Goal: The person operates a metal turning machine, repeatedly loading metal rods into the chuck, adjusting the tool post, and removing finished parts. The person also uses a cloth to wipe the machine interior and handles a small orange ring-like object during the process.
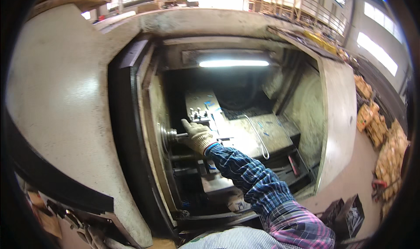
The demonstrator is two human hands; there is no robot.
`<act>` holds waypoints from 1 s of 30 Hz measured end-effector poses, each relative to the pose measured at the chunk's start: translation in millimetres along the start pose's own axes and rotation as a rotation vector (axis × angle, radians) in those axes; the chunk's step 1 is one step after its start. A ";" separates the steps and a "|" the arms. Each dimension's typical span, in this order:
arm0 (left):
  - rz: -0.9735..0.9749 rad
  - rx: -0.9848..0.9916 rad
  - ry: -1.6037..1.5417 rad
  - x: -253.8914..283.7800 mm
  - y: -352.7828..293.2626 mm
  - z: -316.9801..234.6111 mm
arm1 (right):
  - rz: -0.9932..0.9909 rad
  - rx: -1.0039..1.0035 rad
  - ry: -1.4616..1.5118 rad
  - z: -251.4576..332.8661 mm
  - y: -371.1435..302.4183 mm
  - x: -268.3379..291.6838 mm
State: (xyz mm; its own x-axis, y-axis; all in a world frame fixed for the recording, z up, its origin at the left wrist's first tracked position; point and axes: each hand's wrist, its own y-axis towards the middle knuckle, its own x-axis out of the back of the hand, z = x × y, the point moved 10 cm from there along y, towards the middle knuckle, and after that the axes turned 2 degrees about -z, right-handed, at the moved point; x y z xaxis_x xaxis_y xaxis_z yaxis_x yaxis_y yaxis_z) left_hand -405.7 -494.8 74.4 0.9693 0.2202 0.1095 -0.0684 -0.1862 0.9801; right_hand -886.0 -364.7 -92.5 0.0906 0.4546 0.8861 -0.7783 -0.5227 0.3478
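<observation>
My right hand [199, 136], in a cream knitted glove, reaches into the lathe's work bay. Its fingers close on a short metal rod [181, 135], while one finger points up and away. The rod's other end meets the round spindle chuck [167, 136] on the left wall. Just beyond my hand, a tool block [199, 114] with several upright bolts sits on the slide. At the lower left, beside a control panel, is a grey glove-like shape [92, 236]; whether it is my left hand or a loose glove, I cannot tell.
A lit tube lamp [234, 63] crosses the bay's back wall. A white hose [257, 137] bends over the metal carriage [275, 128]. The dark door edge [127, 135] borders the bay at left. Filled sacks [391, 155] and a dark bin [350, 216] stand at right.
</observation>
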 end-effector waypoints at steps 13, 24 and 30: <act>-0.041 -0.038 -0.423 -8.1 -20.2 -90.7 | -0.288 0.051 0.302 6.1 -243.9 107.8; 0.436 -0.226 -1.175 -28.6 -45.2 -316.1 | 0.068 -0.999 0.299 -85.5 -621.3 159.4; 0.631 -0.288 -1.629 6.8 -71.6 -430.8 | -0.076 -1.509 0.250 -26.3 -800.0 188.9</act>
State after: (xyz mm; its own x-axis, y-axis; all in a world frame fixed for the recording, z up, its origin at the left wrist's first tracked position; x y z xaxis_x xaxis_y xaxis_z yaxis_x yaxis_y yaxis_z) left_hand -496.0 -67.5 76.3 -0.0012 -0.9320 0.3623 -0.3512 0.3397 0.8725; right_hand -262.5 158.4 -211.4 0.1747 0.6325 0.7546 -0.6767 0.6338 -0.3746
